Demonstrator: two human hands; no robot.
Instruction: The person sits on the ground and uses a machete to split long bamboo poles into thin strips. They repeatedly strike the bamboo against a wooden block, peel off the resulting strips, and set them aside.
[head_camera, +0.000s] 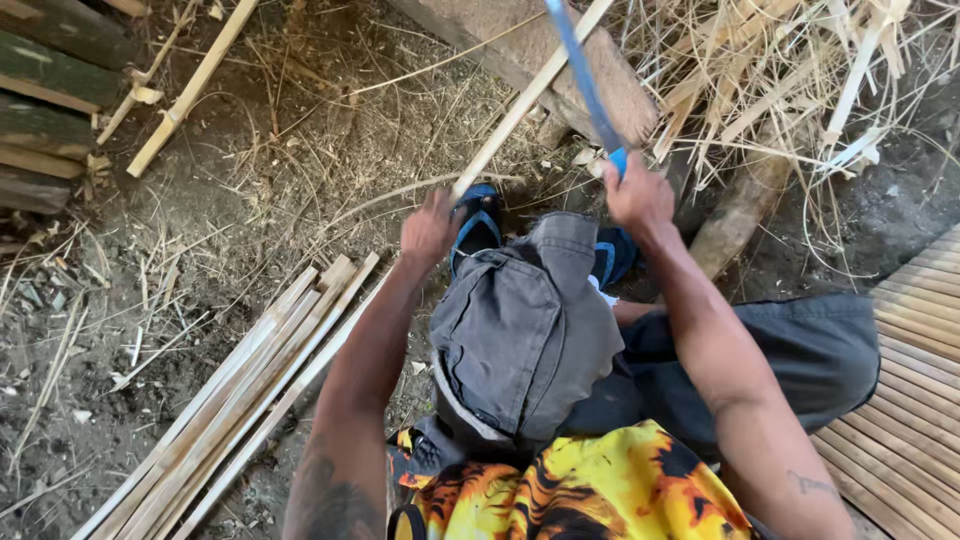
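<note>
Flame-print shirt (590, 490) and grey shorts (525, 330) closest below; both hands out over dirt ground (150, 300).
Left hand (428, 232) closed round long bamboo strip (525, 100), slanting up and away past blue sandal (477, 225). Right hand (638, 195) fisted on blue-handled blade (580, 70), raised just beside strip. Bundle of split bamboo slats (250, 390) flat on ground at left. Dry shavings (780, 70) heaped beyond.

the person's left hand (428, 232) is closed in a fist, forearm bare and tattooed near the elbow, reaching forward; the right hand (638, 195) is likewise clenched, raised slightly higher, its arm stretched forward with a small tattoo near the elbow
</note>
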